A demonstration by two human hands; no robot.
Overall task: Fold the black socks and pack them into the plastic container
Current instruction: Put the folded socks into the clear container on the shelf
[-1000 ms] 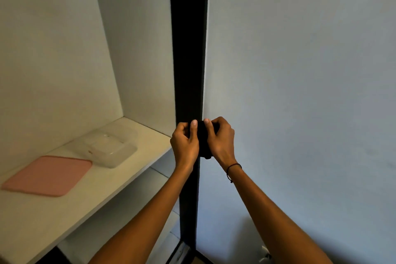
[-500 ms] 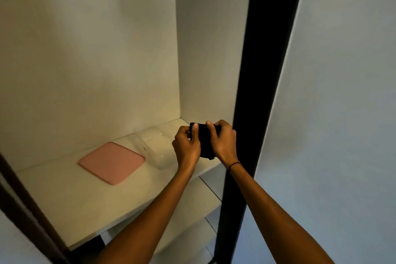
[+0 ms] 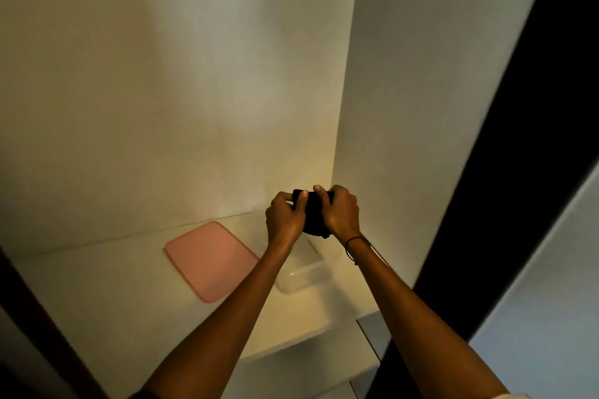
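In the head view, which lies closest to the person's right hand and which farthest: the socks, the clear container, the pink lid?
1. Black socks, gripped in the right hand.
2. Clear plastic container, just below on the shelf.
3. Pink lid, flat, farther left.

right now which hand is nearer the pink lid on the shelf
Left. The left hand is just right of and above the pink lid; the right hand is farther right, across the black socks both hands grip.
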